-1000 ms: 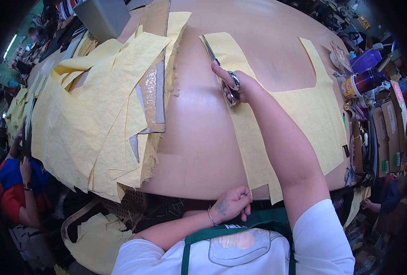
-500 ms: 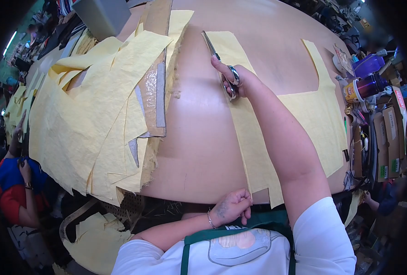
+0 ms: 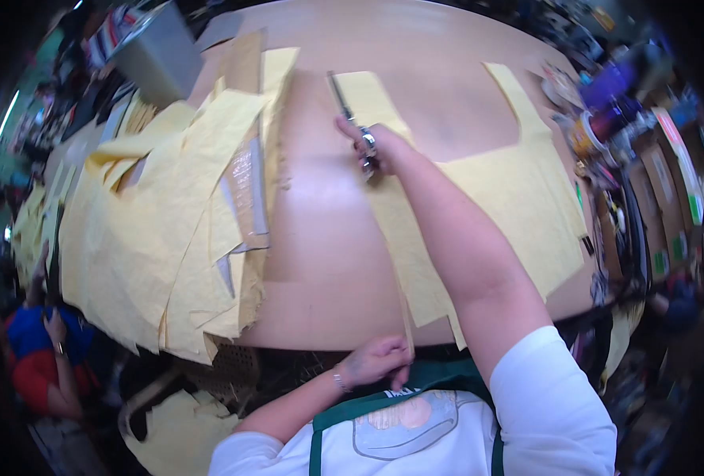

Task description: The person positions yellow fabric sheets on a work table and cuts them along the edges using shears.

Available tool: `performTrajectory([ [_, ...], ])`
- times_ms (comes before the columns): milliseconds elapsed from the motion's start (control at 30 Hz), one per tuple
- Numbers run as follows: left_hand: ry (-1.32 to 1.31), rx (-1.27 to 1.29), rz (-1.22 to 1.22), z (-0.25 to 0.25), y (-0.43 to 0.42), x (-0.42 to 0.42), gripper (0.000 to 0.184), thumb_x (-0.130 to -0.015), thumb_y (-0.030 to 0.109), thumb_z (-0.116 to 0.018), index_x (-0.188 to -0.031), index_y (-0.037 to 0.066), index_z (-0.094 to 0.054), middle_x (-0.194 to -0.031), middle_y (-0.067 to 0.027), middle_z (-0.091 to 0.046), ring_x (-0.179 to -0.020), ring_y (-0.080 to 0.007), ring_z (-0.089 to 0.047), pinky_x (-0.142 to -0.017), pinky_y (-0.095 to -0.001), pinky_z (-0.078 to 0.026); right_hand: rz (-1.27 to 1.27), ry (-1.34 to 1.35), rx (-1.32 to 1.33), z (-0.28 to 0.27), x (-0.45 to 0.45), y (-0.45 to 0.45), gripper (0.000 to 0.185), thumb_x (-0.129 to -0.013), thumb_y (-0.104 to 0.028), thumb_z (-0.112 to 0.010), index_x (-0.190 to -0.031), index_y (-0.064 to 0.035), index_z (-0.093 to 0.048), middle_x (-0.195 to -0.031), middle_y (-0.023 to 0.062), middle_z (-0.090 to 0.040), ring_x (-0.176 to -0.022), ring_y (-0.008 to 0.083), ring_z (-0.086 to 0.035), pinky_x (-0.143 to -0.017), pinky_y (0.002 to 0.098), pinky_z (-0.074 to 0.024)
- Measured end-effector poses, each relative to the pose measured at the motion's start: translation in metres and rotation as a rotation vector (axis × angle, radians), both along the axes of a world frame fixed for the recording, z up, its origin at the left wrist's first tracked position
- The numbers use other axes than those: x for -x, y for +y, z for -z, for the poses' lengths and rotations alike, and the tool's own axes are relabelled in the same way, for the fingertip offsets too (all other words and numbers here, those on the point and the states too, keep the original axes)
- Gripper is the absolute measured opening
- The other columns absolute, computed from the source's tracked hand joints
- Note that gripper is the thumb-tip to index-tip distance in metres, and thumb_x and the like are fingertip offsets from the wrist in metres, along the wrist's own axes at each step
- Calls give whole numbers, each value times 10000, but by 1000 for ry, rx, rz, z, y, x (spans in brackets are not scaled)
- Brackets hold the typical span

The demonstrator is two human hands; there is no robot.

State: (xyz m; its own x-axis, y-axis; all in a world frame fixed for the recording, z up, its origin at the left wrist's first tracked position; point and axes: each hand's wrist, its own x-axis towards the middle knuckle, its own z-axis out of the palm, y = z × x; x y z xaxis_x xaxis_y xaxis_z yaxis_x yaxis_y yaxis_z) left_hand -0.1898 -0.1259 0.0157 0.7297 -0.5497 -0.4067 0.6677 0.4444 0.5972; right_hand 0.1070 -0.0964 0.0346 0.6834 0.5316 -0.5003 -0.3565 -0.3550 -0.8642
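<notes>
Head view: right hand [image 3: 383,148] grips scissors [image 3: 368,141], left hand [image 3: 377,361] pinches strip [image 3: 406,317], open tabletop [image 3: 328,246] along edge of cloth [image 3: 510,198].

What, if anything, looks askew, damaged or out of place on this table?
The yellow heap at left looks untidy: its layers lie crooked, its right edge is ragged, and cardboard shows among them. By contrast, the yellow piece by the scissors lies flatter.

The pinkish-tan surface [image 3: 328,293] carries a soft glare in its middle. Beyond its left edge, tube lights [image 3: 8,113] shine; cardboard boxes [image 3: 663,186] stand by its right edge.
</notes>
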Motion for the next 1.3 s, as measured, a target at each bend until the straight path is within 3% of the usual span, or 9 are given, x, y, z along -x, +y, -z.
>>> performTrajectory([
  [167, 225, -400, -29, 28, 74, 94, 76, -813, 111, -505, -778, 44, -513, -613, -66, -560, -568, -140, -557, -524, -228, -442, -194, -45, 116, -25, 61, -91, 617, -700, -637, -514, -740, -22, -525, -552, 43, -473, -474, 124, -471, -454, 261, -408],
  [233, 251, -818, 49, 62, 102, 149, 180, -815, 152, -467, -787, 1, -561, -689, -148, -604, -632, -246, -604, -608, -313, -483, -259, -237, 192, -42, 99, -149, 561, -691, -579, -578, -734, -22, -531, -580, 61, -484, -520, 159, -493, -509, 288, -417],
  [300, 60, -1618, 636, 75, 107, 178, 303, -817, 226, -438, -807, -31, -598, -829, -240, -593, -750, -356, -593, -717, -397, -471, -226, -448, 269, -31, 130, -202, 546, -638, -525, -661, -745, -7, -525, -614, 76, -496, -576, 196, -509, -549, 298, -421],
  [467, 189, -1561, 740, 100, 108, 185, 291, -802, 247, -440, -837, 17, -616, -916, -242, -558, -856, -382, -544, -759, -420, -447, 188, -452, 303, -32, 216, -332, 563, -567, -487, -734, -740, 9, -531, -678, 135, -550, -638, 209, -541, -592, 318, -425],
  [633, -667, -1111, 305, -59, 15, 35, 107, -764, 71, -527, -837, 31, -594, -766, -134, -597, -716, -255, -595, -642, -317, -469, 498, -514, 433, -26, 272, -421, 486, -629, -437, -714, -731, 0, -527, -574, 68, -491, -537, 148, -467, -536, 293, -409],
  [733, -1342, -1441, 168, -61, -20, -63, 281, -765, 147, -555, -1033, 65, -540, -1019, -137, -554, -959, -324, -513, -796, -378, -423, 591, -428, 488, -23, 290, -444, 546, -589, -498, -713, -715, -2, -520, -558, 58, -480, -535, 130, -456, -527, 284, -397],
  [800, -1563, -1622, 292, -58, -54, -128, 431, -776, 262, -565, -1181, 151, -467, -1320, -79, -337, -1244, -300, -252, -970, -469, -259, 582, -468, 485, -27, 299, -448, 577, -564, -531, -711, -707, -8, -514, -558, 47, -470, -534, 123, -446, -519, 278, -388],
  [933, -1375, -1887, 591, -18, -92, -207, 571, -804, 562, -358, -1303, 294, -283, -1406, -8, -139, -1301, -249, -64, -977, -589, -125, 560, -489, 403, -28, 317, -444, 659, -559, -647, -639, -700, -17, -505, -555, -8, -449, -532, 67, -421, -486, 238, -360],
  [1300, -327, -1918, -141, -2, -143, -157, 671, -812, 543, -354, -1333, 141, -223, -1402, -146, -82, -1293, -333, -21, -950, -613, -110, 361, -325, 495, -6, 310, -459, 562, -533, -494, -741, -691, 2, -529, -611, 112, -526, -569, 198, -519, -553, 325, -417],
])
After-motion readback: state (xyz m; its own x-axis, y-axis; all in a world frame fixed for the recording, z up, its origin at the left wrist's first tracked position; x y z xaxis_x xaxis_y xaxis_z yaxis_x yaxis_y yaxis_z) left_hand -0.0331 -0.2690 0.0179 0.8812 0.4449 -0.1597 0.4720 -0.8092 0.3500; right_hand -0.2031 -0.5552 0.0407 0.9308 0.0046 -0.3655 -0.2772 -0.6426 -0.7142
